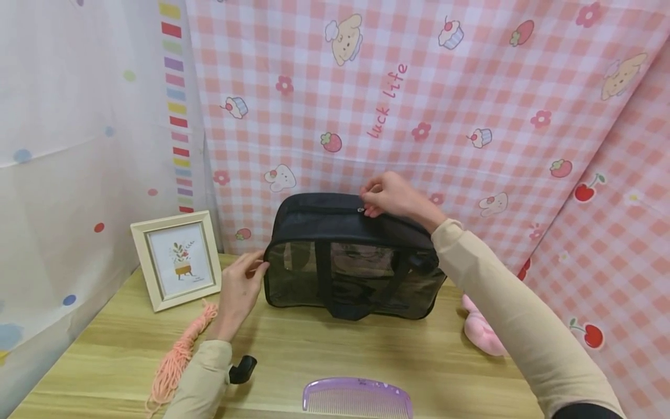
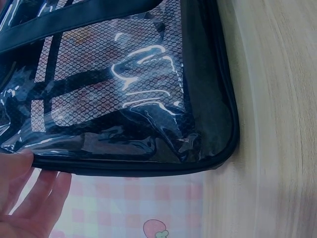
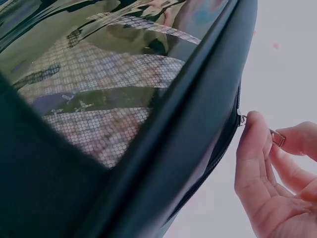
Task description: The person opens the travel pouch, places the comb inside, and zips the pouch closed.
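A black toiletry bag (image 1: 361,233) with clear front panels and a black strap handle stands upright on the wooden table. On its top, the right hand (image 1: 389,195) pinches the small metal zipper pull (image 3: 278,139). The pull also shows between thumb and fingers in the right wrist view, beside the zipper slider (image 3: 241,119). At the bag's left side, the left hand (image 1: 243,285) grips the piped edge, thumb in front and fingers behind. The left wrist view shows that hand (image 2: 34,198) at the bag's edge. Mesh shows through the clear panel (image 2: 99,74).
A cream picture frame (image 1: 178,262) stands at the left, with a bundle of peach cord (image 1: 180,355) before it. A purple comb (image 1: 358,396) lies at the front. A pink object (image 1: 481,331) is partly hidden by the right arm. A checked curtain (image 1: 419,87) hangs close behind.
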`<state>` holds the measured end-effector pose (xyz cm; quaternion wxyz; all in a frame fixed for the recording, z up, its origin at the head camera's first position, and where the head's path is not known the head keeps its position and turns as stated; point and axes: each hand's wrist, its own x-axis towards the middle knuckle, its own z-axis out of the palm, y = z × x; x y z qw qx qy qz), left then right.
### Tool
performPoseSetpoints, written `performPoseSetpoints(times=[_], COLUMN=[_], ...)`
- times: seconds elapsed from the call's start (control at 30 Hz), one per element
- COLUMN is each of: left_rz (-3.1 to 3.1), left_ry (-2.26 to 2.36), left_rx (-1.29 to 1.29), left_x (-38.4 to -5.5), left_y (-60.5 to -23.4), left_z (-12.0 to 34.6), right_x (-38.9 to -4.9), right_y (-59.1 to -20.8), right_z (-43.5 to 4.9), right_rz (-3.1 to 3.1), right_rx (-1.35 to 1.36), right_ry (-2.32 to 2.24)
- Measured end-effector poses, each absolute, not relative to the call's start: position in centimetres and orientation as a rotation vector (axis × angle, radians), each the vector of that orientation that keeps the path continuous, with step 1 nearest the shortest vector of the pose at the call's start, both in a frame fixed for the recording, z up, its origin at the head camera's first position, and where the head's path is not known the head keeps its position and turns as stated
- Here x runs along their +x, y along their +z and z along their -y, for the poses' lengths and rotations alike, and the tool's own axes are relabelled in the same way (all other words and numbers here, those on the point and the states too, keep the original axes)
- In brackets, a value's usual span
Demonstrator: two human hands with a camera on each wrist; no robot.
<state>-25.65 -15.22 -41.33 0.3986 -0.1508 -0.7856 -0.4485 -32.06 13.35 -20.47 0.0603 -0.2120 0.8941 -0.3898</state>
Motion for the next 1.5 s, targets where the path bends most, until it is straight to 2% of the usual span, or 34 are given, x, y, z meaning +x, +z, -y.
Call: performPoseSetpoints(times=[0.43, 0.9, 1.5], left_rz=[1.949, 2.002, 2.007], left_ry=[-1.143, -1.147, -1.130], left_rx=[-0.400, -0.362, -0.363], left_x=[-25.6, -25.5, -25.5], left_y=[-41.2, -41.3, -41.2], left_z=[15.5, 15.2, 15.3], right_x=[-32.7, -33.2, -32.8], right_y=[-20.3, -21.0, -20.7], right_z=[-10.1, -6.7, -7.1], right_rz=[-2.665, -2.656, -2.662], right_rx=[-0.645, -0.773, -0.787], right_ry=[-1.158, -1.127, -1.077])
